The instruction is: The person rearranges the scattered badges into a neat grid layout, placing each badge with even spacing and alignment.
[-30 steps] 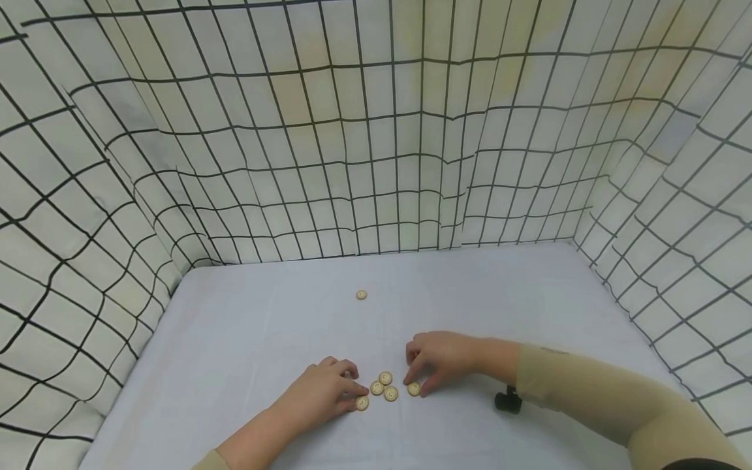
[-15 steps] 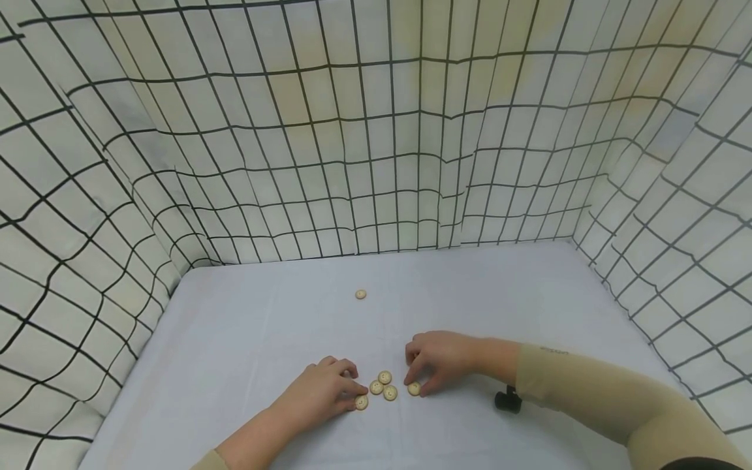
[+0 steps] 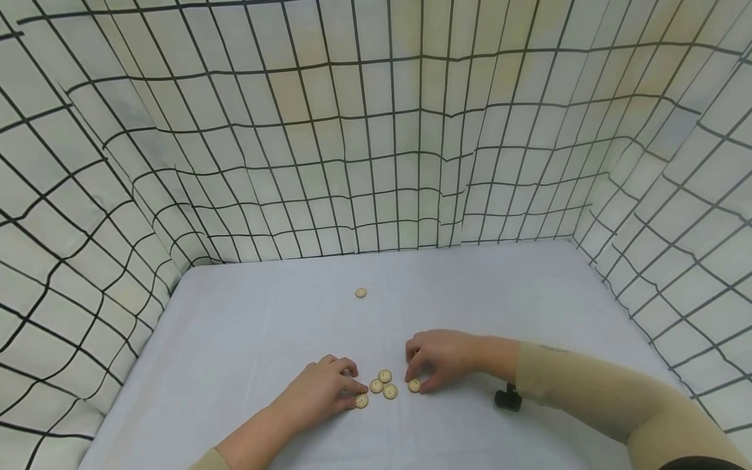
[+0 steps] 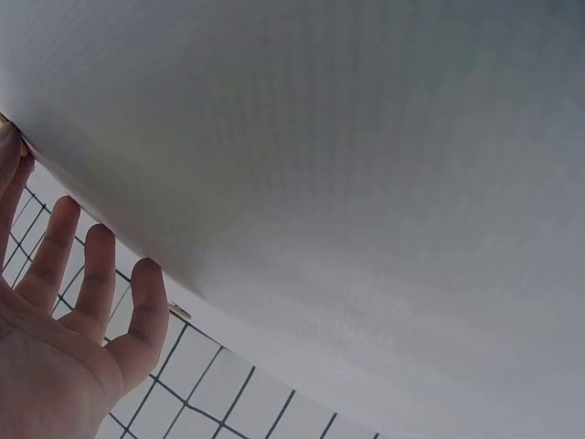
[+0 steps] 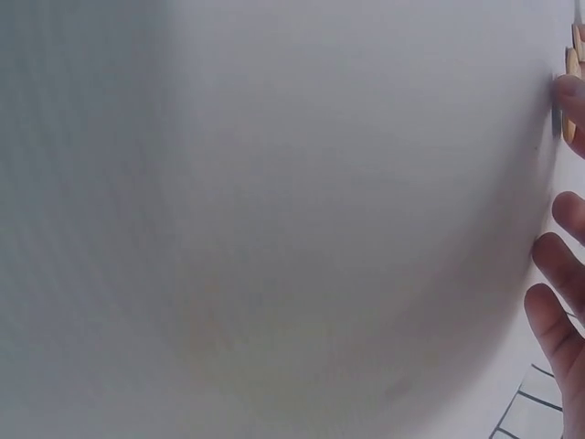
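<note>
In the head view my left hand (image 3: 320,397) lies low over the cloth, its thumb and forefinger pinching a round tan button (image 3: 361,401) by the edge. Across from it, my right hand (image 3: 443,360) holds a similar button (image 3: 414,386) between thumb and forefinger, flat on the cloth. Between the hands sit three more buttons: an upper one (image 3: 384,376), a left one (image 3: 376,386) and a lower right one (image 3: 390,391), close together. Both wrist views show the other fingers spread loosely; the pinched buttons appear only at the frame edges.
A single button (image 3: 361,293) lies farther back on the white tablecloth (image 3: 264,313). White walls with a black grid (image 3: 376,163) stand behind and on both sides. A small black device (image 3: 508,398) shows under the right forearm.
</note>
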A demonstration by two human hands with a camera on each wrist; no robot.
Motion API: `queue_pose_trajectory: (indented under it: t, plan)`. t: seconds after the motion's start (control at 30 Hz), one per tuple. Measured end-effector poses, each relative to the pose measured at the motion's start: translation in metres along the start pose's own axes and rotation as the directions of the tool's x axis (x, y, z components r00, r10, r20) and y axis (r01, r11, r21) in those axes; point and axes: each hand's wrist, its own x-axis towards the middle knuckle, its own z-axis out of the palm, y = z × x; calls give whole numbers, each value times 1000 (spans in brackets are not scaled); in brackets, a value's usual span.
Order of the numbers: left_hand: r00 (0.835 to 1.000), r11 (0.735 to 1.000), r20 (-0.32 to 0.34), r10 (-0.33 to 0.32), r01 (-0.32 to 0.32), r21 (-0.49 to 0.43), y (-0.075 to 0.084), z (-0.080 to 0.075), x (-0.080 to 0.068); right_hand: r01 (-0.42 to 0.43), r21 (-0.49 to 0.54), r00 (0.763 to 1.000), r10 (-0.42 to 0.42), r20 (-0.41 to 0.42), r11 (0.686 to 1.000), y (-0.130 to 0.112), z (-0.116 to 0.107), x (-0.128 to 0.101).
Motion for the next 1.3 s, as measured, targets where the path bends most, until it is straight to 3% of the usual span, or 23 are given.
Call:
queue_pose_trajectory:
  t: [0.67, 1.3]
  plan:
    - [1000, 1000, 0, 6, -6, 12, 2, -3, 1, -111, 30, 993, 112, -40, 993, 10, -9, -1]
    - [1000, 1000, 1, 9, -9, 8, 3, -3, 1, -229, 41, 964, 233, -128, 973, 48, -24, 22]
